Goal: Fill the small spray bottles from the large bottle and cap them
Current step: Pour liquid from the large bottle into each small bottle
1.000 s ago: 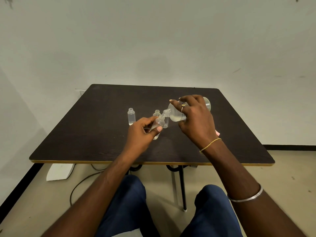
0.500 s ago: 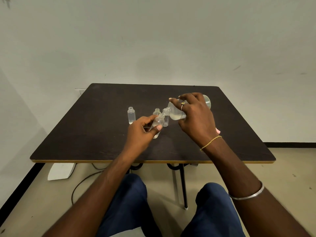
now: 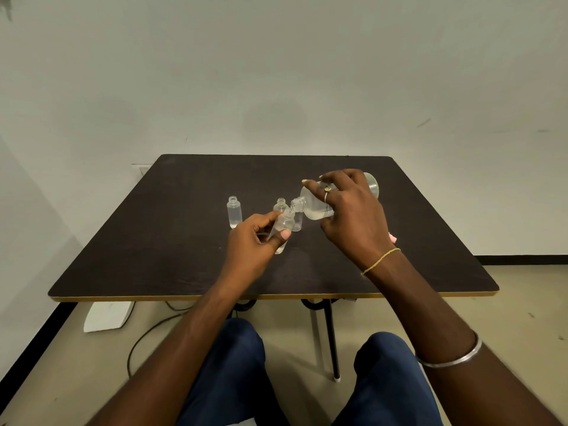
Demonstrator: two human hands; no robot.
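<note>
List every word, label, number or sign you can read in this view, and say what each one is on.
None can be read.
large bottle, tipped in the right hand: faint marks near its lower side, too small and blurred to read.
small bottle in the left hand: clear, no print visible.
small bottles standing on the table, such as the left one: no label visible.

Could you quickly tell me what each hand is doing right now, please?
Left hand: closed on a small spray bottle.
Right hand: closed on the large bottle.
</note>
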